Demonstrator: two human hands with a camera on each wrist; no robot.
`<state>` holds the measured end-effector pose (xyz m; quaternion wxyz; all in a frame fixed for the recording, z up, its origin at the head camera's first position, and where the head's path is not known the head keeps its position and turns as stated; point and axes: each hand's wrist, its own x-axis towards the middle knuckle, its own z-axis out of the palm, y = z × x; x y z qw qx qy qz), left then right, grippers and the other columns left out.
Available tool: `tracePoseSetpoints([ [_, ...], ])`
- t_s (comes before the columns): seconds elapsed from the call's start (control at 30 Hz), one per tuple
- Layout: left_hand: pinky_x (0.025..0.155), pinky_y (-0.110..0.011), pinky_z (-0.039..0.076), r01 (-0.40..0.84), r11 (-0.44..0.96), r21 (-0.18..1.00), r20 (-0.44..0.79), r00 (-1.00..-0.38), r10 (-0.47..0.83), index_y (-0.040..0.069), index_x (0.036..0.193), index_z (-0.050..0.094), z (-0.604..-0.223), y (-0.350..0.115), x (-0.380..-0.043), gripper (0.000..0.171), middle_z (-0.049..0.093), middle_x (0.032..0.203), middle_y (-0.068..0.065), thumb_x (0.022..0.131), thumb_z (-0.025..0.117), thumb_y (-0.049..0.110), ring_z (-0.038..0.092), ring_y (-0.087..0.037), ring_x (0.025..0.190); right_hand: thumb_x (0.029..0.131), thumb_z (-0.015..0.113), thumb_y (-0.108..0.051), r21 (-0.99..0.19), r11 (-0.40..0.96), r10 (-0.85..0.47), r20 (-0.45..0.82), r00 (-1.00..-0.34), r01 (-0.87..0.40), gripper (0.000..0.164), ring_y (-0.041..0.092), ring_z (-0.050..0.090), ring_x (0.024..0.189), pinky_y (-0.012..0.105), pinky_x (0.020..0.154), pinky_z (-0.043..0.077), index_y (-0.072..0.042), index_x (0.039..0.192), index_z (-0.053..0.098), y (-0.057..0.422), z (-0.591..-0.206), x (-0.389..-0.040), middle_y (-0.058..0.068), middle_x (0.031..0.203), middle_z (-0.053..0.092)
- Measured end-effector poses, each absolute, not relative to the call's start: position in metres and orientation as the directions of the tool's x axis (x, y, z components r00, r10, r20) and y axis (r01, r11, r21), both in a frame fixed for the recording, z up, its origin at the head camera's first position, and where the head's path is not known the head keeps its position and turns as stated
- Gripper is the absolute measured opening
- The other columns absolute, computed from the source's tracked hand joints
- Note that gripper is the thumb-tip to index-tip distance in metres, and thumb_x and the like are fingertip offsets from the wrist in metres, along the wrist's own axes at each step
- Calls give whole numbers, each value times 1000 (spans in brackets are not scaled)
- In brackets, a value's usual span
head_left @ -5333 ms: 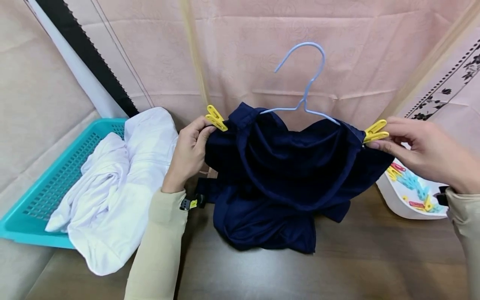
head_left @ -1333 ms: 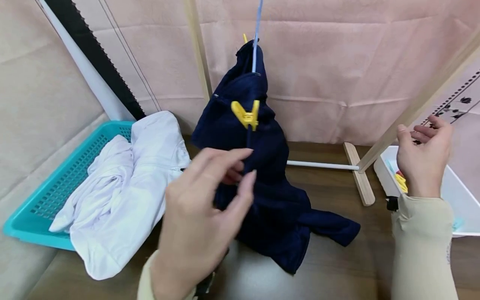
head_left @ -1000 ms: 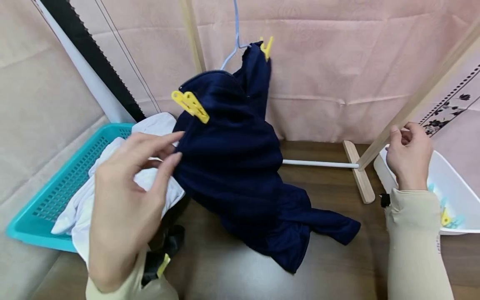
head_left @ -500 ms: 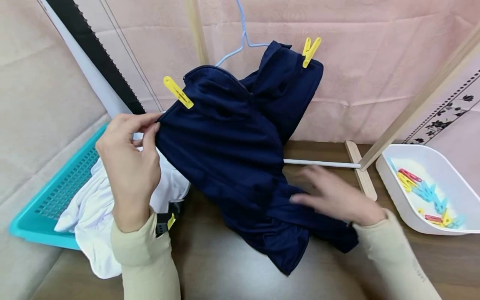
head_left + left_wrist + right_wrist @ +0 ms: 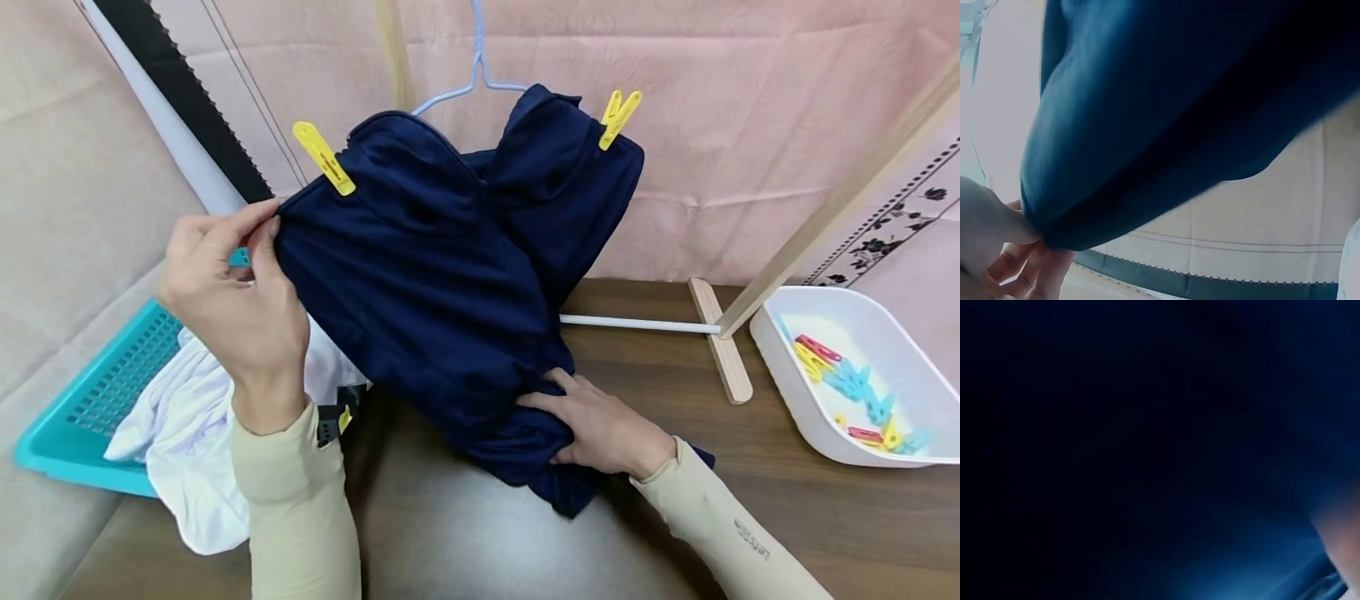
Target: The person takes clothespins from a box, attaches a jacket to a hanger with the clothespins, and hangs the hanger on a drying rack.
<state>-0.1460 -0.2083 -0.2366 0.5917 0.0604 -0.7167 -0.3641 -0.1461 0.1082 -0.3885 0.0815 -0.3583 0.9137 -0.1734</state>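
Observation:
A navy blue top (image 5: 450,275) with a collar hangs from a light blue hanger (image 5: 477,71), whose hook runs out of view. Yellow clothespins (image 5: 324,158) clip its two shoulders. My left hand (image 5: 236,292) pinches the fabric at the left sleeve's upper edge and pulls it out sideways; in the left wrist view, thumb and fingers meet at the cloth's corner (image 5: 1057,240). Low on the top, my right hand (image 5: 600,421) grips bunched folds, its fingertips partly sunk in them. Dark cloth (image 5: 1147,437) fills most of the right wrist view.
A teal basket (image 5: 82,467) with white clothes (image 5: 202,467) stands at the left. To the right are a wooden rack post (image 5: 825,217) with its foot (image 5: 720,342), a white crossbar (image 5: 637,324), and a white tub (image 5: 907,350) of coloured clothespins.
The top now hangs higher and turns its front to me. My left hand has moved left, stretching the sleeve. My right hand has come from beside the post onto the lower fabric.

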Motion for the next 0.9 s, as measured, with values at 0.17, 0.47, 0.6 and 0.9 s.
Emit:
tracePoseSetpoints([
  [0.17, 60, -14, 33, 359, 712, 604, 797, -260, -545, 16, 94, 85, -236, -214, -147, 16, 48, 78, 32, 97, 71, 24, 48, 12, 79, 77, 88, -16, -346, 691, -651, 86, -754, -635, 65, 32, 69, 102, 50, 82, 58, -26, 135, 61, 110, -391, -160, 10, 124, 65],
  [0.47, 60, -16, 25, 372, 718, 589, 807, -228, -544, 16, 92, 85, -237, -218, -154, 16, 46, 73, 32, 96, 71, 22, 46, 13, 78, 59, 60, 16, -363, 773, -305, 507, -806, -520, 59, 30, 63, 79, 46, 63, 50, -12, 112, 65, 109, -376, -186, 9, 105, 62],
  [0.6, 59, -16, 26, 378, 714, 589, 807, -225, -546, 16, 91, 85, -239, -219, -157, 16, 47, 73, 32, 96, 72, 22, 47, 13, 77, 63, 59, 15, -439, 752, -121, 642, -757, -492, 48, 34, 61, 82, 49, 73, 52, -6, 106, 64, 104, -364, -203, 13, 99, 58],
  [0.9, 57, -15, 30, 395, 709, 584, 811, -236, -536, 17, 91, 85, -241, -217, -160, 15, 47, 74, 32, 96, 72, 22, 47, 12, 74, 82, 68, 3, -584, 730, 20, 538, -843, -355, 33, 41, 56, 91, 51, 86, 50, -2, 113, 58, 86, -379, -238, 20, 104, 52],
])
